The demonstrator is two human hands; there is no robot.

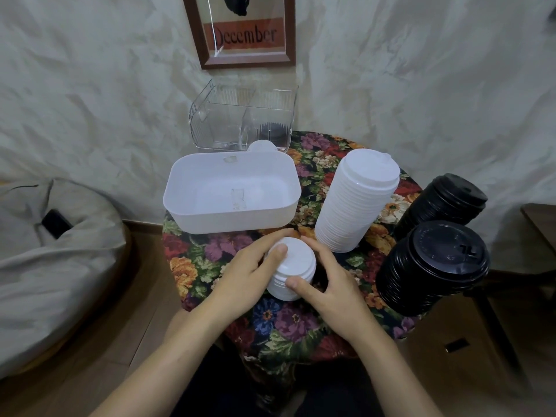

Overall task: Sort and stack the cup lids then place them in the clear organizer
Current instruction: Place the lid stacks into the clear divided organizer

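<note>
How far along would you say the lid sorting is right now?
Sorting looks mostly done: the white bin is empty; the tall white stack, near black stack and far black stack stand sorted. The left hand and right hand grip the short white stack. Left: loading the clear organizer.

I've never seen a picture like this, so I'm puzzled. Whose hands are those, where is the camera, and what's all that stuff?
No machine here: a person wears a camera on their head, looking down at their hands. The left hand and right hand hold a small stack of white lids. On the flowery table stand a tall white lid stack, a near black lid stack, a far black lid stack, and a white tub. Behind it is the clear organizer.
</note>
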